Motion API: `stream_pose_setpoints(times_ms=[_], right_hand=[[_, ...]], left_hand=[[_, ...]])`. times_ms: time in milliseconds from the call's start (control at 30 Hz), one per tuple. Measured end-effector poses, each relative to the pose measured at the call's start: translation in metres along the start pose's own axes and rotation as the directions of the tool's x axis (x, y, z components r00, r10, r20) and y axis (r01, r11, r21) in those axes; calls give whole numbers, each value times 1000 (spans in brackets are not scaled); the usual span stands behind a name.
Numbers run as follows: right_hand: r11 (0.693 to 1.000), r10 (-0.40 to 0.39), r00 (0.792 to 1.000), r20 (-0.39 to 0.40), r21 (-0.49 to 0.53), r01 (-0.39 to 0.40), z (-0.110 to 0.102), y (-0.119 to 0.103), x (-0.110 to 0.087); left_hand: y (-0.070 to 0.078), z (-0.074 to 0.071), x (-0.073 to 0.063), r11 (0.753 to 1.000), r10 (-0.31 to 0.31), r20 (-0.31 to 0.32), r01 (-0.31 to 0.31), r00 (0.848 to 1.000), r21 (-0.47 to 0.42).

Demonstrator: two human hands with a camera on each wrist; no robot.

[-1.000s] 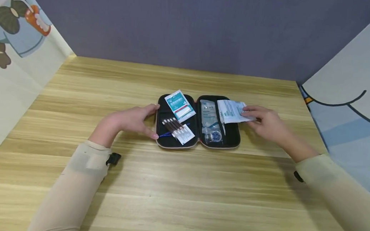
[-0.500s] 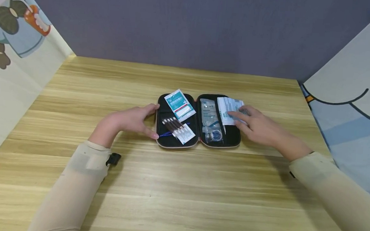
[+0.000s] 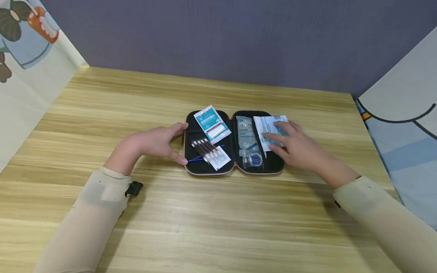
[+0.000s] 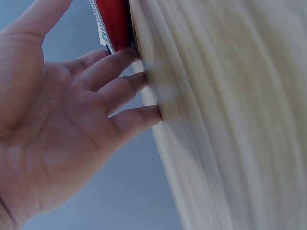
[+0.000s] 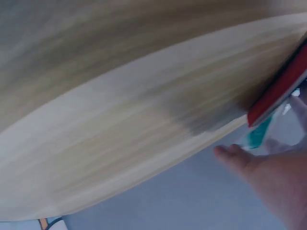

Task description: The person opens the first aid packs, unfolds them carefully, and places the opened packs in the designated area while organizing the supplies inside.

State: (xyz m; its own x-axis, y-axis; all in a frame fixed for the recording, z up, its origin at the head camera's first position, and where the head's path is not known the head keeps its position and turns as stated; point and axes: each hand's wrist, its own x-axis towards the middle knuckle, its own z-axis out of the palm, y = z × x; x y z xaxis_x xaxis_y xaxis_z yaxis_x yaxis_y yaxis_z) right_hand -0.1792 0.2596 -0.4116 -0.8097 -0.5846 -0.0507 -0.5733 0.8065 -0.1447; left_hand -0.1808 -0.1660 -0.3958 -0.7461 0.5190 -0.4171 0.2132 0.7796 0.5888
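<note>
The white packet (image 3: 262,123) and right hand (image 3: 299,148) have shifted left, over the open case's right half (image 3: 274,163); spread fingers touch the packet, gripping nothing visibly. Splayed left hand (image 3: 157,141) touches the case. Likely light and floppy, the packet suits edge-pinching.

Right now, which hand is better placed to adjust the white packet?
Likely the right hand: it's over the white packet, while the left hand touches the left edge of the open case.

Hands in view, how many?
2. The left hand touches the left edge of the open case; the right hand has its fingers on the white packet in the right half. No others show.
</note>
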Motion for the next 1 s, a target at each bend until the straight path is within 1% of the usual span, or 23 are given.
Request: stream_pose_setpoints(times_ms=[133, 233, 367, 433, 500, 567, 667, 767, 833, 900, 1000], right_hand=[[999, 28, 998, 49, -45, -26, -8, -10, -4], [997, 33, 995, 99, -72, -26, -14, -17, -6], [999, 10, 991, 131, -47, -4, -18, -24, -7], [1000, 8, 992, 129, -19, -6, -18, -23, -6], [999, 30, 992, 125, 18, -33, -15, -22, -3], [994, 80, 989, 120, 60, -88, -11, -19, 2], [976, 160, 980, 117, 129, -175, -5, -15, 11], [959, 217, 970, 111, 162, -233, -1, -12, 22], [956, 229, 968, 106, 164, -244, 1, -12, 28], [959, 226, 970, 91, 157, -238, 2, -13, 33], [969, 188, 981, 52, 154, -194, 2, -13, 34]], left_hand=[[1, -1, 1, 1000, 2, 0, -2, 1000, 5], [2, -2, 1, 1000, -1, -2, 1, 1000, 7], [2, -3, 0, 1000, -8, -3, 8, 1000, 8], [1, -2, -1, 1000, -6, -2, 7, 1000, 13], [1, -2, -1, 1000, -7, 0, 7, 1000, 15], [1, -1, -1, 1000, -7, 3, 7, 1000, 16], [1, -1, -1, 1000, -9, 7, 8, 1000, 10], [3, 0, -1, 1000, -7, 8, 7, 1000, 4], [3, 0, -1, 1000, -5, 6, 5, 1000, 4], [3, 0, -1, 1000, 0, 3, 0, 1000, 4], [3, -1, 0, 1000, 5, 1, -5, 1000, 2]])
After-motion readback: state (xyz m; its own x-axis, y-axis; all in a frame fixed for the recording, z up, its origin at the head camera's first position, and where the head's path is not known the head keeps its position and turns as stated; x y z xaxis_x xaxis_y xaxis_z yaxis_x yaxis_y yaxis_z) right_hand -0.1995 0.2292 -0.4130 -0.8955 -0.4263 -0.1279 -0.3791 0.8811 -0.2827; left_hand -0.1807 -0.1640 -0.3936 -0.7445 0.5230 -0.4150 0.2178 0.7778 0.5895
